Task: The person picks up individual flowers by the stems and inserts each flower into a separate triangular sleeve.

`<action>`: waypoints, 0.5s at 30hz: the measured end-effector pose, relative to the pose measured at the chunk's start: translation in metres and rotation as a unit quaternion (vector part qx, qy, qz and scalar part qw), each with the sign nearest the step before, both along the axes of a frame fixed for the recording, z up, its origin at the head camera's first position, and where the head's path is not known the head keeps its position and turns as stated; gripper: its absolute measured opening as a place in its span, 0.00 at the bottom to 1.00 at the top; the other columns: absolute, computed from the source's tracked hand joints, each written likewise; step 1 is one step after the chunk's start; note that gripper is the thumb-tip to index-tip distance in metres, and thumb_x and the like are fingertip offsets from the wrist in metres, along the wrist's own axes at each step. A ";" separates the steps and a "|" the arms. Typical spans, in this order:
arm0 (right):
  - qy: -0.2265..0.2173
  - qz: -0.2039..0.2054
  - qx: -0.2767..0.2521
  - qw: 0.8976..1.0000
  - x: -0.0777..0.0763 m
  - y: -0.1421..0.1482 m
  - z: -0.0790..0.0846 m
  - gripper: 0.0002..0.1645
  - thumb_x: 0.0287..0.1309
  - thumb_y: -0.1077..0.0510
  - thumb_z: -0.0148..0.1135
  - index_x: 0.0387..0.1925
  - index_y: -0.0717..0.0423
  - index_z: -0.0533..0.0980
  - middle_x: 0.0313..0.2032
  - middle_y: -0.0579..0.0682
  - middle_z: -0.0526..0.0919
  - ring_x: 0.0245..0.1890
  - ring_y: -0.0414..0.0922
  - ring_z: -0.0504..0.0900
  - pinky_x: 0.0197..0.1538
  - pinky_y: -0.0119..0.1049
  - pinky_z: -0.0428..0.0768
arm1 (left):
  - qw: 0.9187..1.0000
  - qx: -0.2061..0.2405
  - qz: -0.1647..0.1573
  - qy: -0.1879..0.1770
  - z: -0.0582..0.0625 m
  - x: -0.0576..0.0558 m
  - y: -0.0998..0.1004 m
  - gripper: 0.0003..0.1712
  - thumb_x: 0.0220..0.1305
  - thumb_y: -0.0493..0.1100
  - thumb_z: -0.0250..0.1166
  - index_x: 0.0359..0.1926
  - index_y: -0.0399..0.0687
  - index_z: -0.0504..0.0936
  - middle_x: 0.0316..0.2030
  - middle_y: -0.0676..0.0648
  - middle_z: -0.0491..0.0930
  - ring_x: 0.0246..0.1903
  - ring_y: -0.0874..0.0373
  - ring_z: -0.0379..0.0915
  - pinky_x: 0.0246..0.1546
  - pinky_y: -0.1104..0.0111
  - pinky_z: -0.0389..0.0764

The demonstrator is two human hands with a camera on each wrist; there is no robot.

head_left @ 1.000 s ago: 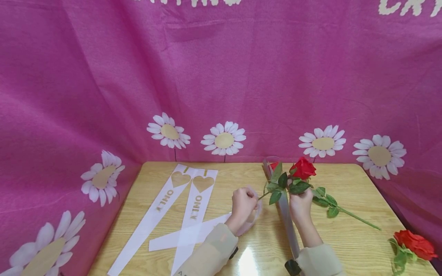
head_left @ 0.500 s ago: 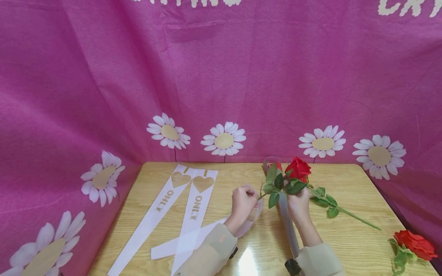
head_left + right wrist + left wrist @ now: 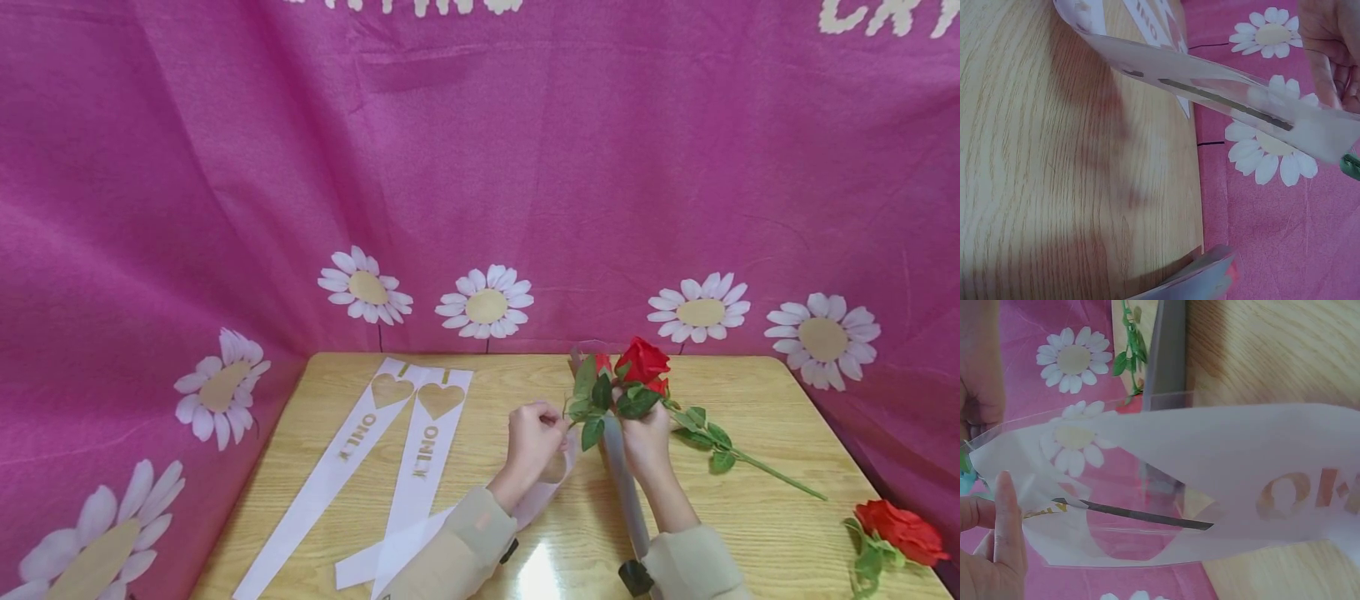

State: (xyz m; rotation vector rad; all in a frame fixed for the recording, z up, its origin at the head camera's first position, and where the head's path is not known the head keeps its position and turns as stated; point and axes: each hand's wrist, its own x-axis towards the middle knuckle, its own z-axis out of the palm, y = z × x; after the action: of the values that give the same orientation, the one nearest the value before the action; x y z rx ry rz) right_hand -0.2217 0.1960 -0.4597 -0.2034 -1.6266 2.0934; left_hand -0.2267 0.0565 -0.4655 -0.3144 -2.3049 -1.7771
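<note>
L hand pinches translucent white plastic sleeve w/ gold print; R hand grips red rose below bloom, its green leaves nr sleeve mouth.
L wrist cam shows smooth clear window & slim dark strip, lost in head view; head cam alone gets rose's layered petals, wood-grain table below.

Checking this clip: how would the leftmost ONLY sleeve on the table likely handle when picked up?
The leftmost sleeve is probably floppy: the similar held sleeve curves between the left grip and the table. It's likely light, lying flat and looking film-thin. It may be slippery, since the held one's see-through part looks smooth.
</note>
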 end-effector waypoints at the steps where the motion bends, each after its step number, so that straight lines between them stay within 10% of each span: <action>1: -0.003 -0.001 0.004 1.000 0.000 0.000 0.000 0.14 0.54 0.71 0.57 0.32 0.47 0.75 0.31 0.37 0.80 0.36 0.30 0.77 0.42 0.22 0.78 | 1.000 0.002 0.000 0.003 0.001 0.000 0.001 0.05 0.46 0.25 0.60 0.19 0.32 0.80 0.14 0.45 0.77 0.10 0.68 0.71 0.11 0.78 0.75; 15: -0.021 0.032 0.027 0.999 -0.002 -0.001 0.009 0.11 0.56 0.70 0.56 0.35 0.51 0.77 0.31 0.35 0.80 0.37 0.31 0.78 0.42 0.25 0.79 | 0.999 0.034 -0.014 0.007 0.016 0.004 0.002 0.05 0.47 0.25 0.57 0.21 0.30 0.79 0.15 0.42 0.79 0.14 0.49 0.78 0.13 0.78 0.76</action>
State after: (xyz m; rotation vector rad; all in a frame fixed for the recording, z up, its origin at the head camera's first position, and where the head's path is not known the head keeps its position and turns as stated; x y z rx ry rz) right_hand -0.2232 0.1950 -0.4508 -0.1800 -1.7325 2.1037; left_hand -0.2226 0.0586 -0.4494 -0.3473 -2.2356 -1.8563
